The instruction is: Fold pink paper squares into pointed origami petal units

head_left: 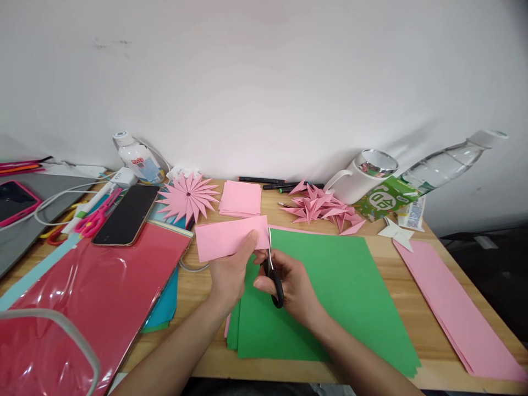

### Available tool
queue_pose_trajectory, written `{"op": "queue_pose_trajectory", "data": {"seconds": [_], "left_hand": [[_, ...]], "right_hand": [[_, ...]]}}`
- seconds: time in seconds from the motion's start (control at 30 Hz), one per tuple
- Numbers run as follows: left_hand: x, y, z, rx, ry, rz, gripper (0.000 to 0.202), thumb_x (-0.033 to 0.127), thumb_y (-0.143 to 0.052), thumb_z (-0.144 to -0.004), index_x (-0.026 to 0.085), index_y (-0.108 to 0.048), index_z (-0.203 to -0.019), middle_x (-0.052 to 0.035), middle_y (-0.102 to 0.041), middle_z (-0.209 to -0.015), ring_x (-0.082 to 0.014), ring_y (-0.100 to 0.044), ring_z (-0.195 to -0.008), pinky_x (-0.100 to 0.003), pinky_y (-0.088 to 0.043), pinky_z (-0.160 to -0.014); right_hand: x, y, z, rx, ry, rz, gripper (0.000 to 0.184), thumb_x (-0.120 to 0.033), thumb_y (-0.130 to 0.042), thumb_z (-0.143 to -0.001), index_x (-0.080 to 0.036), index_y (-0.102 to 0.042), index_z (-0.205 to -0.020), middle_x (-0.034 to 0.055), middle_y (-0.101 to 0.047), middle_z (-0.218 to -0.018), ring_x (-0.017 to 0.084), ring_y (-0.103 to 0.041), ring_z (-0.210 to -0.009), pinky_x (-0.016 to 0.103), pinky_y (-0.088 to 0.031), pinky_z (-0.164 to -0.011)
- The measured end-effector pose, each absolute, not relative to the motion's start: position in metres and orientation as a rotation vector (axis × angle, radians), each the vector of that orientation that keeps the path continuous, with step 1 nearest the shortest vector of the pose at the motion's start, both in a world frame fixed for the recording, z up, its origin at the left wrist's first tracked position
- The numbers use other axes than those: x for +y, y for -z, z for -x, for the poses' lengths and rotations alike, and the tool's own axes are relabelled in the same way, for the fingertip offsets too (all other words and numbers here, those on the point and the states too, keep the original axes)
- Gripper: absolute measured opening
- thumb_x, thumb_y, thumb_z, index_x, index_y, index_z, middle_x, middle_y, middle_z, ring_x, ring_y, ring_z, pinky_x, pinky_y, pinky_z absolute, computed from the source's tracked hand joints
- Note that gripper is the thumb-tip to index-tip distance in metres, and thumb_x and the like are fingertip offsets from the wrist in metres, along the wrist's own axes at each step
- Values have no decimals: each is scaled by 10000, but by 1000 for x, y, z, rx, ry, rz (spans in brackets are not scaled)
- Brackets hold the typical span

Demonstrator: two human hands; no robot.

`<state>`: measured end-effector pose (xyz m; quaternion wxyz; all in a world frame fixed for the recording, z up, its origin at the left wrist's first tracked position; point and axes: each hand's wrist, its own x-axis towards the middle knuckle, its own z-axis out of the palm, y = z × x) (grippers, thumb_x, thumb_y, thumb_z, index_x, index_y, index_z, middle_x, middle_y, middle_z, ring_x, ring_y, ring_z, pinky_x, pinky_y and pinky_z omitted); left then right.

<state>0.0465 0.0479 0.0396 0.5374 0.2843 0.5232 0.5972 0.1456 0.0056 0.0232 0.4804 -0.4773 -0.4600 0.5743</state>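
My left hand (pixel 231 269) grips a pink paper strip (pixel 225 237) near its right end, thumb on top. Black-handled scissors (pixel 275 283) are in my right hand (pixel 295 283), blades pointing away from me along the strip's right edge. Whether the blades touch the paper I cannot tell. Below both hands lies a stack of green paper (pixel 330 308) with pink sheets showing at its edges. Just beyond the strip sits a small pile of pink paper squares (pixel 240 198). To its left stands a pink folded paper star (pixel 188 194) with many points.
Folded pink pieces (pixel 315 206) lie by a white mug (pixel 357 179) and a tilted water bottle (pixel 447 159). Long pink strips (pixel 457 308) rest at the right edge. On the left are a phone (pixel 126 215), pink scissors (pixel 98 216) and a red sheet pack (pixel 111 286). Behind rises a wall.
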Motion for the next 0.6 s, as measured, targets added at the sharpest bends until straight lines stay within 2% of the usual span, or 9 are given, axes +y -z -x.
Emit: {"op": "queue_pose_trajectory", "data": {"seconds": [0.4, 0.6], "left_hand": [[47, -38, -47, 1235, -1418, -677, 319, 334, -790, -545, 134, -624, -730, -16, -648, -709, -138, -587, -627, -283, -486, -646], [48, -39, -48, 1243, -1461, -612, 399, 294, -808, -524, 133, -638, -847, -46, -677, -851, -164, -624, -772, -313, -494, -786]], "right_hand": [[4, -18, -143, -1048, -1408, 1246, 513, -556, -791, -505, -178, -563, -768, -48, -486, -531, 115, -453, -483, 234, -320, -471], [5, -19, -144, -1073, -1348, 1257, 562, -552, -787, -523, -169, -565, -869, -42, -512, -573, 108, -441, -505, 230, -324, -481]]}}
